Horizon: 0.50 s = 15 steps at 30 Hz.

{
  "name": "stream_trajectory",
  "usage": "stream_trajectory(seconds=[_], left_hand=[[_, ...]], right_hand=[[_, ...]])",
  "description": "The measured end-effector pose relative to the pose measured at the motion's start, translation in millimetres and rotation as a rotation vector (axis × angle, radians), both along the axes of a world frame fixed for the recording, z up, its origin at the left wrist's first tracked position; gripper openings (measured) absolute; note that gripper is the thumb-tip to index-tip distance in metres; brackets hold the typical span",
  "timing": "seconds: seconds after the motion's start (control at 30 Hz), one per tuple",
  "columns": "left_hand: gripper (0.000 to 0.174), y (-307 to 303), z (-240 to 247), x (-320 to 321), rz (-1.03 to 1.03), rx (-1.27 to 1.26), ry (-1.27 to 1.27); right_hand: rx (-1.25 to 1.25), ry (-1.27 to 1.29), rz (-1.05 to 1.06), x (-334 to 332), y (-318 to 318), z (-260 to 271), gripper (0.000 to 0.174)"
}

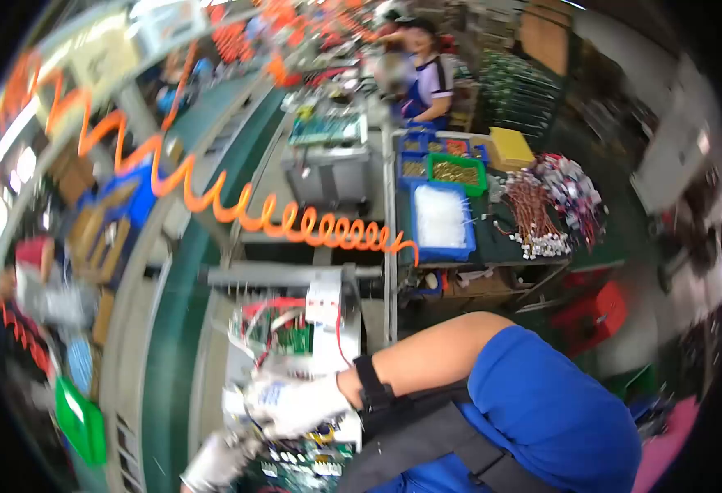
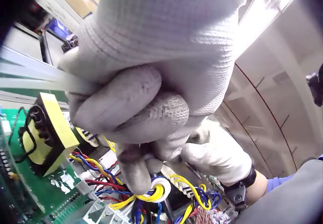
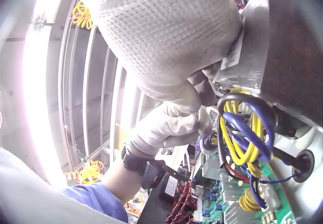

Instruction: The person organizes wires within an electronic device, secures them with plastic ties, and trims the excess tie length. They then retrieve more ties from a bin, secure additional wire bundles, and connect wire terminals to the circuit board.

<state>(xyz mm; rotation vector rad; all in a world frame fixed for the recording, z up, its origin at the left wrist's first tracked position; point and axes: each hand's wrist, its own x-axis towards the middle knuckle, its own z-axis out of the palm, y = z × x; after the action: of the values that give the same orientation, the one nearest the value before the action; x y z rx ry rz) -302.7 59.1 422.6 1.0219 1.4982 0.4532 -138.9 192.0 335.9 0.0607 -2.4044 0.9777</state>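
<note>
Both hands wear white knit gloves and meet over a wire bundle. My left hand [image 1: 221, 464] has curled fingers [image 2: 126, 95] around several white plastic strips [image 2: 30, 73] that look like cable ties. Its lower fingertip presses at a loop of yellow wires [image 2: 157, 191] passing through a white ring. My right hand [image 1: 295, 403] is close against the left, its fingers [image 3: 199, 90] bent near the wires; what they hold I cannot tell. Yellow and blue wires [image 3: 242, 133] loop beside a black cable. Below lies a green circuit board [image 2: 55, 194] with a yellow transformer [image 2: 48, 133].
A metal housing [image 3: 303, 37] stands close to my right hand. Across the head view hangs an orange coiled hose [image 1: 279, 222]. A blue bin of white strips [image 1: 441, 215] and wire harnesses [image 1: 533, 214] lie on the side bench. A person [image 1: 431, 82] works farther along the line.
</note>
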Motion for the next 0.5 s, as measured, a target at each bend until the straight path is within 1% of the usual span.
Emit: stream_trajectory(seconds=[0.03,0.07,0.13,0.17,0.2,0.23,0.3,0.37,0.4,0.43,0.47,0.5], left_hand=[[0.021,-3,-20,-6,-0.076,0.141,0.071],[0.020,-3,-24,-1,-0.077,0.213,0.062],[0.019,-3,-24,-11,-0.109,0.142,0.184],[0.022,-3,-27,-13,-0.133,0.180,0.145],[0.021,-4,-39,-20,-0.195,0.311,0.160],[0.018,0,-17,-12,-0.121,0.116,0.135],[0.016,-3,-18,-13,-0.077,0.058,0.080],[0.016,-6,-35,-20,-0.120,0.157,0.082],[0.019,-6,-31,-20,-0.135,0.122,0.117],[0.021,-7,-28,-21,-0.189,0.188,0.152],[0.023,-7,-32,-23,-0.261,0.279,0.191],[0.025,-7,-37,-25,-0.328,0.375,0.236]], right_hand=[[-0.147,-0.065,0.036,9,1,20,0.023],[-0.232,-0.069,0.056,6,5,14,0.019],[-0.273,-0.279,0.074,4,4,14,0.020],[-0.285,-0.384,0.080,3,4,19,0.023],[-0.118,-0.287,0.086,0,3,9,0.020],[0.049,-0.181,0.072,-3,4,0,0.018],[0.008,-0.238,0.073,-3,3,6,0.018],[0.011,-0.262,0.093,-2,7,3,0.017],[0.046,-0.276,0.075,-1,7,7,0.018],[0.114,-0.275,0.096,-2,9,8,0.027],[0.100,-0.273,0.054,-1,9,4,0.029],[-0.090,-0.266,0.112,0,5,12,0.023]])
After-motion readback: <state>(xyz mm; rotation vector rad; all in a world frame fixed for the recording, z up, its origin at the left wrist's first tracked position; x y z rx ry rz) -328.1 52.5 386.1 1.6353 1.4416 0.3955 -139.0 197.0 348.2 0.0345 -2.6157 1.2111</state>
